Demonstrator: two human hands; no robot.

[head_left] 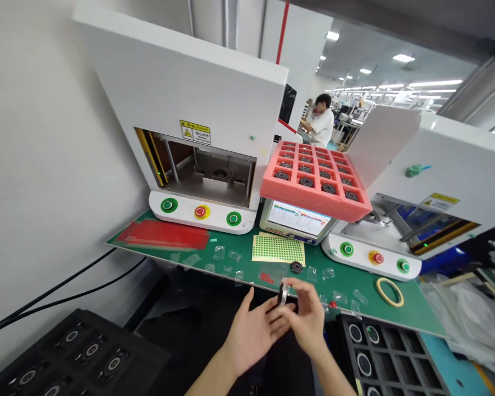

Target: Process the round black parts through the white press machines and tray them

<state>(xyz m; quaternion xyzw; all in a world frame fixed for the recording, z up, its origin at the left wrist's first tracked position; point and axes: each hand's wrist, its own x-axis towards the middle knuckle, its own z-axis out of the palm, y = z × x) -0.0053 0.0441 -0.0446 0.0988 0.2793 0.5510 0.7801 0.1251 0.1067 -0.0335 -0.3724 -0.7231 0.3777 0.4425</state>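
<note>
A small round part (283,292), black with a silvery rim, is held on edge just off the front of the green bench. My right hand (308,316) grips it between thumb and fingers. Palm up beside it, my left hand (251,333) is open with its thumb spread away. Its fingertips reach close to the part's lower side; whether they touch it I cannot tell. Behind my hands, a similar black round part (296,267) lies on the bench by a sheet of green dot stickers (278,250). Red stickers (266,278) lie nearer the edge.
Two white machines (202,212) (371,257) with buttons flank a screen (297,219). On top sits a pink foam tray (313,201) of round parts. Black trays (148,352) (390,352) stand low at both sides. Clear film scraps and a tape roll (390,291) lie on the bench (241,261). A person works behind.
</note>
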